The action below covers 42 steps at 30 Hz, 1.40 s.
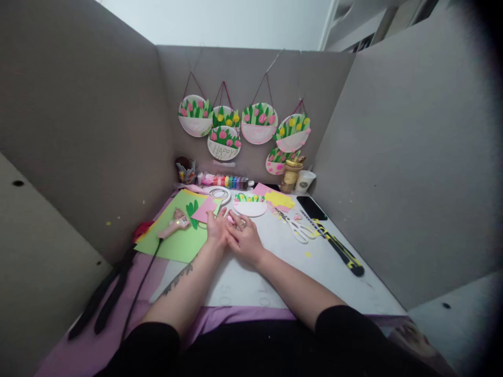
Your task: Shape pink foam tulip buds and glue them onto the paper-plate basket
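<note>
Both of my hands meet above the middle of the white table mat. My left hand (216, 229) is turned palm up with its thumb spread away. Across its palm, the fingers of my right hand (247, 240) close around a small pink piece (230, 220), partly hidden by them. Just beyond my hands lies a half-covered paper plate (250, 209) with yellow tulips and green leaves. Pink paper (205, 209) lies beside my left fingertips, next to cut green leaves (192, 213).
A hot glue gun (175, 224) rests on green paper (157, 246) at left. To the right are white scissors (301, 229), a black-and-yellow cutter (346, 255) and a phone (312, 208). Tape (219, 196), paint bottles (228, 181) and a cup (305, 181) stand behind. Decorated plates (259, 133) hang on the back panel.
</note>
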Motion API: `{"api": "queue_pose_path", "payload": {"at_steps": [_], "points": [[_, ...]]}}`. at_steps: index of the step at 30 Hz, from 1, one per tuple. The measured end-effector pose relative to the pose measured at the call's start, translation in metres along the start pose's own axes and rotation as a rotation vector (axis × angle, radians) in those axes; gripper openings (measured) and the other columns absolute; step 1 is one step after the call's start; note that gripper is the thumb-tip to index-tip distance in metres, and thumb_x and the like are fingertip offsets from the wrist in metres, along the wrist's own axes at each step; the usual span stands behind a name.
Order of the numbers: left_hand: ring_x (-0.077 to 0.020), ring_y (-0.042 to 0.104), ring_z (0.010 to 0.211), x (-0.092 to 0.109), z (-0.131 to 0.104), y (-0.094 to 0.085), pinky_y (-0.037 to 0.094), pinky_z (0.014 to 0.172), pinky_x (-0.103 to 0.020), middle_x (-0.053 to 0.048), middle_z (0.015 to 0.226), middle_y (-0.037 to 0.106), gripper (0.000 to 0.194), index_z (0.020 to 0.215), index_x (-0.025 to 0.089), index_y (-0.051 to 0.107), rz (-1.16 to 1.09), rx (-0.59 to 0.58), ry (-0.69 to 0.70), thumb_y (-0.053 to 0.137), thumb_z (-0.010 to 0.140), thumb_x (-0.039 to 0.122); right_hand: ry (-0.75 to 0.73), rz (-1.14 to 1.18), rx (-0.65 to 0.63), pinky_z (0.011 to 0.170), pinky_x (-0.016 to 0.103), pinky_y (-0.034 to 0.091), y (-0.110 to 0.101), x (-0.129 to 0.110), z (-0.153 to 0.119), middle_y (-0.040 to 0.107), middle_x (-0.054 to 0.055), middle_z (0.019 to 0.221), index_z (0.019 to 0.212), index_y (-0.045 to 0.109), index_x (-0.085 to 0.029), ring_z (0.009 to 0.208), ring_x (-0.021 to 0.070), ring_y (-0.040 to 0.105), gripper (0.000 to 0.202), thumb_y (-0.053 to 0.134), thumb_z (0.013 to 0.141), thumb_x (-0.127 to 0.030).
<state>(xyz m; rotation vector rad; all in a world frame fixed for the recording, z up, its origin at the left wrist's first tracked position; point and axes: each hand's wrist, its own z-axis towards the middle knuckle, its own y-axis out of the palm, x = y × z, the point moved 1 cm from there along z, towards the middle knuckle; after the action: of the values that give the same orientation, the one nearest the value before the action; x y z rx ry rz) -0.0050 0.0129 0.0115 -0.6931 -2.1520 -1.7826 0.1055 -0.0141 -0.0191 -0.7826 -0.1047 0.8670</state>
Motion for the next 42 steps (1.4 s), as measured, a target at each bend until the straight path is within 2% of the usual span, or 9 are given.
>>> {"api": "queue_pose_path", "payload": {"at_steps": [3,9,14,20,22,25,28,32,42], "points": [[-0.0201,0.062,0.066,0.001,0.002,-0.002,0.054,0.063,-0.039,-0.005,0.084,0.057,0.058,0.099,0.021,0.047,-0.062,0.013,0.026,0.014,0.091,0.067,-0.091,0.016,0.034,0.101,0.046,0.04,0.0,0.001,0.0,0.053,0.007,0.141,0.104,0.074,-0.023,0.117,0.0278,0.045,0.027,0.054,0.087,-0.031],[-0.0257,0.065,0.075,-0.002,0.0,0.0,0.054,0.068,-0.046,-0.008,0.09,0.06,0.059,0.101,0.021,0.048,-0.037,0.043,-0.015,0.016,0.089,0.069,-0.011,-0.067,-0.024,0.099,0.051,0.041,0.004,0.0,0.001,0.045,0.011,0.148,0.126,0.064,-0.021,0.126,0.0328,0.039,0.041,0.054,0.087,-0.033],[-0.0215,0.063,0.068,-0.001,0.0,-0.001,0.054,0.068,-0.042,-0.006,0.084,0.059,0.058,0.099,0.02,0.048,-0.053,0.021,0.016,0.015,0.091,0.067,-0.123,-0.02,0.053,0.101,0.047,0.042,0.002,0.001,0.002,0.056,0.006,0.138,0.101,0.075,-0.022,0.121,0.0282,0.045,0.028,0.052,0.089,-0.032],[-0.0266,0.066,0.078,-0.001,-0.001,0.001,0.054,0.072,-0.047,-0.01,0.091,0.061,0.061,0.101,0.02,0.049,-0.039,0.003,-0.034,0.015,0.089,0.069,-0.014,-0.077,-0.025,0.101,0.053,0.04,0.003,0.001,0.001,0.045,0.01,0.148,0.126,0.063,-0.022,0.133,0.0338,0.034,0.042,0.054,0.088,-0.035],[-0.0274,0.066,0.079,0.0,-0.002,0.002,0.054,0.072,-0.048,-0.011,0.092,0.061,0.063,0.102,0.02,0.049,-0.039,-0.008,-0.047,0.015,0.088,0.07,0.002,-0.104,-0.004,0.101,0.053,0.04,0.002,0.001,0.001,0.047,0.011,0.146,0.122,0.066,-0.02,0.133,0.0341,0.035,0.039,0.053,0.089,-0.036],[-0.0238,0.064,0.074,0.002,-0.004,0.002,0.054,0.072,-0.042,-0.009,0.086,0.061,0.061,0.101,0.019,0.051,-0.07,-0.001,-0.03,0.015,0.09,0.068,-0.097,-0.057,0.043,0.104,0.049,0.04,0.002,0.002,0.002,0.053,0.007,0.142,0.104,0.074,-0.023,0.129,0.0297,0.041,0.028,0.053,0.09,-0.034],[-0.0216,0.063,0.072,0.002,-0.003,0.001,0.053,0.071,-0.038,-0.009,0.083,0.061,0.06,0.098,0.019,0.053,-0.079,0.005,-0.022,0.015,0.091,0.065,-0.159,-0.046,0.051,0.105,0.048,0.039,0.003,0.003,0.002,0.052,0.006,0.142,0.108,0.073,-0.024,0.131,0.0294,0.04,0.029,0.053,0.089,-0.033],[-0.0228,0.064,0.07,0.002,-0.002,0.002,0.054,0.067,-0.041,-0.009,0.084,0.061,0.061,0.097,0.018,0.051,-0.07,0.02,-0.029,0.014,0.091,0.066,-0.085,-0.104,0.016,0.103,0.053,0.039,0.002,0.002,0.002,0.046,0.011,0.147,0.122,0.066,-0.021,0.134,0.0339,0.033,0.037,0.053,0.09,-0.035],[-0.0251,0.064,0.077,0.003,-0.003,0.001,0.054,0.063,-0.043,-0.01,0.092,0.059,0.062,0.098,0.02,0.047,-0.08,-0.022,-0.05,0.012,0.089,0.07,0.042,0.194,0.066,0.106,0.049,0.04,0.006,0.01,0.001,0.056,0.009,0.137,0.112,0.07,-0.024,0.125,0.0269,0.043,0.03,0.062,0.085,-0.035]]}}
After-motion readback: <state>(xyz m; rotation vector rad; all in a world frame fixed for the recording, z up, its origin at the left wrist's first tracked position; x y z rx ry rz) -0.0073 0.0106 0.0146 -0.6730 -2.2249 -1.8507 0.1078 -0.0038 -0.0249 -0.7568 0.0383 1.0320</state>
